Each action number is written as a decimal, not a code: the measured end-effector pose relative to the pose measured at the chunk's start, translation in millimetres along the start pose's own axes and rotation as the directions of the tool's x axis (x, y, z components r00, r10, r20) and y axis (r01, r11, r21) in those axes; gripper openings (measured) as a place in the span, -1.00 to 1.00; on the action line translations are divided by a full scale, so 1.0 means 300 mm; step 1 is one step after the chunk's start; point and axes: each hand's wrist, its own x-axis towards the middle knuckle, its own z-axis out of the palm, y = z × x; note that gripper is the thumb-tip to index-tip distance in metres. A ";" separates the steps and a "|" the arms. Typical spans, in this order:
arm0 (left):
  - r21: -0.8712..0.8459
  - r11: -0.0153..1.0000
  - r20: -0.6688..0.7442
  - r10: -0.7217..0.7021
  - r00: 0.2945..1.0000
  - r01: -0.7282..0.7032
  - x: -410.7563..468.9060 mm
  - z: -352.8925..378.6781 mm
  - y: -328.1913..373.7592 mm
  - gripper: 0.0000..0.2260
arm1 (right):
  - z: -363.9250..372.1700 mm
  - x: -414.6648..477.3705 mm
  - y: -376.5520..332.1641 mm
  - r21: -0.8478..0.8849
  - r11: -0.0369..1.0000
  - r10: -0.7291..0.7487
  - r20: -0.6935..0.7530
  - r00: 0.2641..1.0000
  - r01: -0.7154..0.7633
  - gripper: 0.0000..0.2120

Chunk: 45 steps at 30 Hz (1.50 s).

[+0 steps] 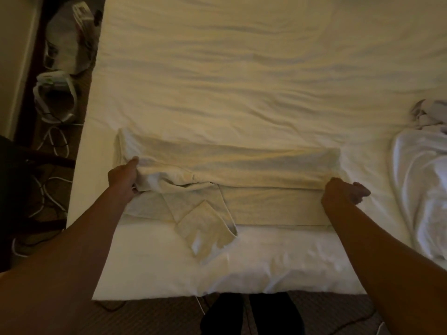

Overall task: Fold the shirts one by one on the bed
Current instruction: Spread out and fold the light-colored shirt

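- One shirt (pixel 242 165), pale grey, lies crosswise on the near part of the bed (pixel 242 68). It is doubled lengthwise, and the upper layer's near edge runs between the two hands.
- One sleeve (pixel 205 226) shows, trailing from the left part of the shirt toward the bed's near edge.
- Two hands are on the shirt. The left hand (pixel 122 180) grips its left end, fingers (pixel 132 165) closed round a bunch of cloth.
- The right hand (pixel 338 193) is at the shirt's right end, fingers curled tight on the edge of the fold.
- One heap of white cloth (pixel 420 189) lies at the bed's right edge, well apart from the shirt. How many garments it holds cannot be told.
- One pale bag (pixel 65 32) sits on the floor at the far left; its contents are unclear.
- Several white cables (pixel 52 141) lie loose on the floor left of the bed.
- Two feet (pixel 251 315) in dark socks stand at the bed's near edge.
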 end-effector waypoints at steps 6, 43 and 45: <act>0.352 0.917 -0.063 0.222 0.973 -0.187 0.075 -0.007 -0.048 -0.45 | 0.036 0.000 -0.029 0.043 0.979 -0.199 -0.020 0.980 0.200 -0.63; 0.594 0.719 -0.158 0.544 0.824 -0.361 0.335 0.016 0.119 -0.62 | 0.660 -0.659 -0.190 0.165 -0.133 -0.693 0.689 -0.211 0.977 -0.81; 0.555 0.739 -0.200 0.565 0.800 -0.383 0.301 0.016 0.101 -0.61 | 0.602 -0.696 -0.146 0.309 -0.151 -0.739 0.596 -0.315 0.939 -0.79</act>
